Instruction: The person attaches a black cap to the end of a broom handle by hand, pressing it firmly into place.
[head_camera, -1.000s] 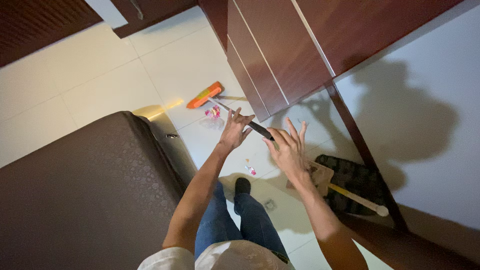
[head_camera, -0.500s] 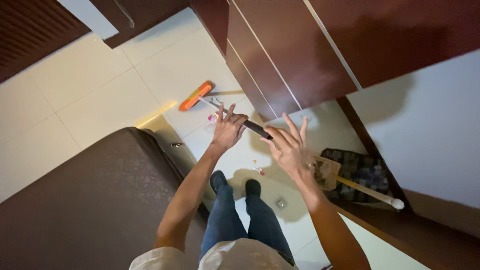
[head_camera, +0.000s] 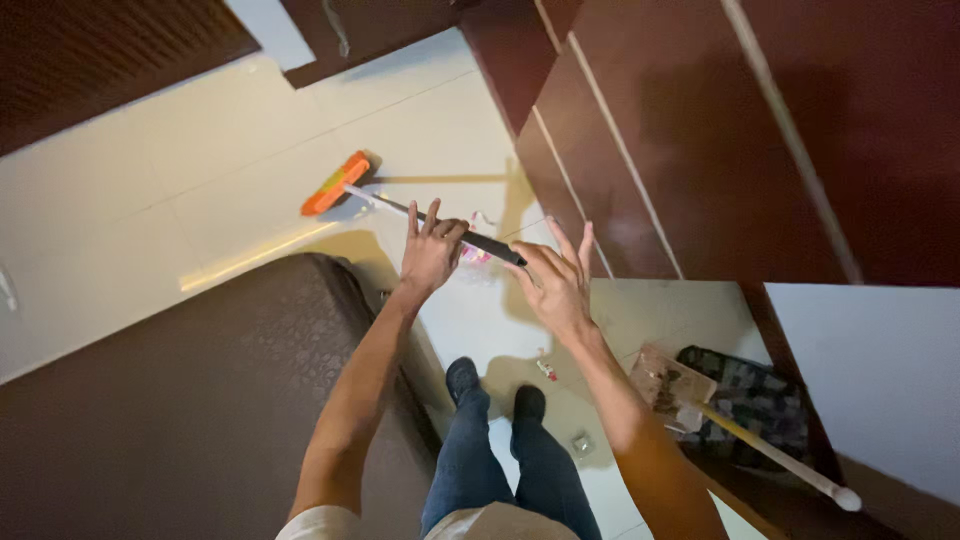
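Observation:
I hold a broom with an orange head (head_camera: 336, 184) and a pale shaft that ends in a black grip (head_camera: 492, 247). My left hand (head_camera: 430, 254) wraps the shaft lower down, two fingers raised. My right hand (head_camera: 556, 283) grips the black end of the handle, its other fingers spread. The orange head rests on the pale tiled floor (head_camera: 200, 190), away from me. Small pink and red scraps (head_camera: 476, 255) lie on the tiles near my hands, and another bit (head_camera: 545, 368) lies by my feet.
A dark brown upholstered bed or sofa (head_camera: 190, 400) fills the lower left. Dark wooden cabinet doors (head_camera: 700, 150) stand on the right. A dustpan with a long pale handle (head_camera: 700, 400) and a dark mat (head_camera: 760, 400) lie at the lower right.
The broom head has slid farther out across the tiles, away from me. Both hands stay on the handle. The camera view has shifted, so the cabinet fills more of the right side.

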